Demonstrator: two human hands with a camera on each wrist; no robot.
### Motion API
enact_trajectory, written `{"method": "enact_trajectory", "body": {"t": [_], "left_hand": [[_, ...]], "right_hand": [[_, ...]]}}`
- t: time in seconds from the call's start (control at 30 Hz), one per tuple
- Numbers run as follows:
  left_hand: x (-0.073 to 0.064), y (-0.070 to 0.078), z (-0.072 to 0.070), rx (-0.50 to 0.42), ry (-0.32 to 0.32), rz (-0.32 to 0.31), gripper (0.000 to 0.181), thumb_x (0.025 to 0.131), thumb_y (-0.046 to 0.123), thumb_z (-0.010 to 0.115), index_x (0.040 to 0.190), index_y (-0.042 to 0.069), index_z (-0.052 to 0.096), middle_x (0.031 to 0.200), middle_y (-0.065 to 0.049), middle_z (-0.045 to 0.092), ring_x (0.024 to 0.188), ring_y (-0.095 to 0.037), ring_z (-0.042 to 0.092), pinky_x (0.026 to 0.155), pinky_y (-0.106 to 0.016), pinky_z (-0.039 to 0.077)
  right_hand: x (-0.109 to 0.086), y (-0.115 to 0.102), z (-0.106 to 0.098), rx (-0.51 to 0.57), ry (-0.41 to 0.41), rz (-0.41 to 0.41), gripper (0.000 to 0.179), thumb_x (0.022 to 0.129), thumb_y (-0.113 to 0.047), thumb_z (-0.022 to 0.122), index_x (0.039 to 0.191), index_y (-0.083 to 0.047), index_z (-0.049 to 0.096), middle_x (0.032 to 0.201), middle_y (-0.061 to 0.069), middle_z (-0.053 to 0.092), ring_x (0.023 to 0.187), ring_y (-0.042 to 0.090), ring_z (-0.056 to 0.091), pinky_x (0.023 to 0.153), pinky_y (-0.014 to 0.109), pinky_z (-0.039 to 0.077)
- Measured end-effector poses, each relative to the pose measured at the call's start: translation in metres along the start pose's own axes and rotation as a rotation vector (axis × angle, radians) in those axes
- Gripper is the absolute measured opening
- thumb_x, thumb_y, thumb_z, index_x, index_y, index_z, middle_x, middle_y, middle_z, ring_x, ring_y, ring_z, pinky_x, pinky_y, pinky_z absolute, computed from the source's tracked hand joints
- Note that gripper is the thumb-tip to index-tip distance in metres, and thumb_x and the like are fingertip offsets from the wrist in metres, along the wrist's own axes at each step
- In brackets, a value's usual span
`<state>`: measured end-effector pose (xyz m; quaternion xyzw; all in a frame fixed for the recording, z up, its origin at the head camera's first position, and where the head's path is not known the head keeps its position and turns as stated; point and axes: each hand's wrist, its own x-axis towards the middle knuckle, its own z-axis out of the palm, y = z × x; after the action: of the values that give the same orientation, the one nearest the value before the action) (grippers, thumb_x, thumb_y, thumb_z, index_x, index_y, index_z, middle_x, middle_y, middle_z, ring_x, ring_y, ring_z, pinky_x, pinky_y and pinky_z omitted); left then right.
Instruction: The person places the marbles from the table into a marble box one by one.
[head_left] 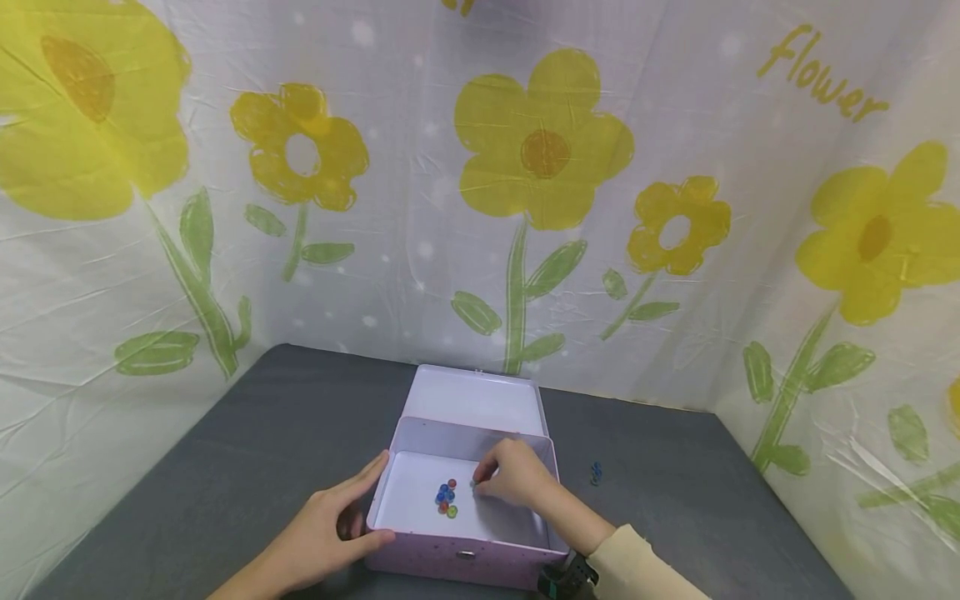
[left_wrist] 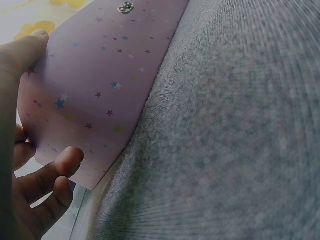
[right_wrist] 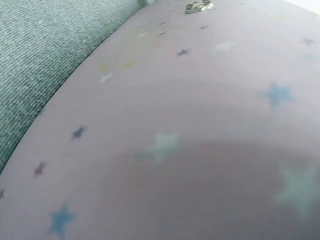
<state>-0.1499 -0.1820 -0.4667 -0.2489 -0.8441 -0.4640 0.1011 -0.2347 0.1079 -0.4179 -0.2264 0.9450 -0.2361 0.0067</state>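
A pink tin box (head_left: 450, 560) with small stars and a white inside stands with its lid (head_left: 476, 398) folded back. On its floor lie several small marbles (head_left: 446, 496), blue, red and yellow-green. My left hand (head_left: 326, 525) holds the box at its near left corner, thumb on the front rim and fingers along the left side; the left wrist view has the thumb (left_wrist: 37, 45) at the box's edge. Reaching over the right wall, my right hand (head_left: 513, 473) pinches a small marble, mostly hidden by the fingertips, low inside the box. The right wrist view holds only the starry box front (right_wrist: 165, 120).
A small cluster of blue and greenish marbles (head_left: 596, 473) lies on the dark grey tabletop (head_left: 300, 433), right of the box. A metal clasp (head_left: 466, 554) sits on the box front. Behind the table hangs a white curtain (head_left: 405, 250) with yellow flowers.
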Motion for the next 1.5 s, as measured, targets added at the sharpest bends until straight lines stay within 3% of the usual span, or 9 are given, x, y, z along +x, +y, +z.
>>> {"method": "enact_trajectory", "body": {"t": [0.23, 0.33, 0.57, 0.73, 0.8, 1.2, 1.27, 1.4, 1.5], "left_hand": [[0.0, 0.0, 0.001, -0.006, -0.002, -0.007, 0.084, 0.084, 0.039, 0.078, 0.154, 0.019, 0.037, 0.151, -0.005, 0.045, 0.056, 0.0, 0.047, 0.05, -0.02, 0.043], [0.0, 0.0, 0.002, -0.002, -0.004, -0.007, 0.084, 0.084, 0.04, 0.078, 0.154, 0.019, 0.037, 0.151, -0.004, 0.045, 0.056, 0.001, 0.047, 0.05, -0.02, 0.043], [0.0, 0.002, 0.002, -0.01, -0.012, -0.013, 0.084, 0.084, 0.04, 0.078, 0.154, 0.022, 0.036, 0.153, -0.006, 0.043, 0.057, 0.0, 0.047, 0.051, -0.02, 0.044], [0.0, 0.004, 0.001, -0.017, -0.021, -0.031, 0.084, 0.084, 0.04, 0.078, 0.154, 0.019, 0.036, 0.153, -0.006, 0.043, 0.057, 0.0, 0.047, 0.05, -0.021, 0.044], [0.0, 0.005, 0.001, -0.016, -0.018, -0.029, 0.085, 0.084, 0.04, 0.078, 0.154, 0.018, 0.036, 0.152, -0.006, 0.044, 0.057, 0.001, 0.047, 0.05, -0.02, 0.043], [0.0, -0.002, 0.003, -0.001, 0.001, 0.004, 0.084, 0.084, 0.041, 0.078, 0.154, 0.019, 0.037, 0.152, -0.007, 0.044, 0.057, 0.0, 0.047, 0.051, -0.02, 0.044], [0.0, -0.001, 0.003, -0.008, -0.001, 0.0, 0.084, 0.084, 0.04, 0.078, 0.154, 0.021, 0.036, 0.153, -0.007, 0.043, 0.057, 0.0, 0.047, 0.051, -0.02, 0.044], [0.0, 0.0, 0.002, -0.012, 0.007, -0.001, 0.084, 0.084, 0.039, 0.078, 0.154, 0.027, 0.035, 0.154, -0.007, 0.042, 0.057, 0.001, 0.047, 0.052, -0.021, 0.044], [-0.001, 0.0, 0.001, 0.004, 0.016, 0.001, 0.084, 0.084, 0.04, 0.079, 0.154, 0.029, 0.035, 0.154, -0.006, 0.042, 0.058, 0.001, 0.047, 0.052, -0.02, 0.044]], "right_hand": [[-0.002, 0.0, -0.009, 0.067, 0.054, -0.003, 0.007, 0.079, -0.016, 0.082, 0.085, -0.013, 0.079, 0.08, -0.006, 0.073, 0.083, 0.019, 0.067, 0.071, 0.033, 0.051], [-0.005, 0.0, -0.015, 0.126, 0.089, -0.035, 0.011, 0.081, -0.019, 0.081, 0.09, -0.012, 0.079, 0.085, -0.003, 0.075, 0.078, 0.018, 0.065, 0.066, 0.029, 0.049], [-0.022, 0.01, -0.028, 0.293, 0.134, -0.032, 0.016, 0.086, -0.025, 0.078, 0.097, -0.014, 0.079, 0.096, -0.002, 0.075, 0.044, 0.003, 0.039, 0.042, 0.021, 0.033], [-0.036, 0.021, -0.038, 0.387, 0.222, 0.024, 0.014, 0.084, -0.025, 0.079, 0.097, -0.02, 0.079, 0.078, -0.005, 0.071, 0.041, 0.002, 0.024, 0.04, 0.021, 0.023], [-0.043, 0.027, -0.043, 0.407, 0.261, 0.045, 0.013, 0.084, -0.025, 0.08, 0.096, -0.021, 0.079, 0.067, -0.004, 0.065, 0.041, 0.001, 0.023, 0.04, 0.021, 0.022], [-0.081, 0.094, -0.067, 0.394, 0.438, 0.203, 0.02, 0.084, -0.031, 0.08, 0.102, -0.024, 0.077, 0.086, 0.005, 0.072, 0.04, 0.004, 0.031, 0.039, 0.024, 0.031], [-0.087, 0.105, -0.07, 0.392, 0.455, 0.23, 0.022, 0.085, -0.03, 0.079, 0.105, -0.022, 0.076, 0.102, 0.004, 0.073, 0.041, 0.004, 0.032, 0.039, 0.025, 0.032], [-0.096, 0.126, -0.072, 0.368, 0.475, 0.294, 0.027, 0.086, -0.029, 0.078, 0.11, -0.018, 0.075, 0.112, 0.006, 0.072, 0.041, 0.006, 0.034, 0.04, 0.025, 0.032], [-0.1, 0.138, -0.069, 0.349, 0.476, 0.342, 0.032, 0.087, -0.03, 0.077, 0.115, -0.015, 0.074, 0.12, 0.008, 0.07, 0.046, 0.007, 0.048, 0.042, 0.025, 0.035]]}}
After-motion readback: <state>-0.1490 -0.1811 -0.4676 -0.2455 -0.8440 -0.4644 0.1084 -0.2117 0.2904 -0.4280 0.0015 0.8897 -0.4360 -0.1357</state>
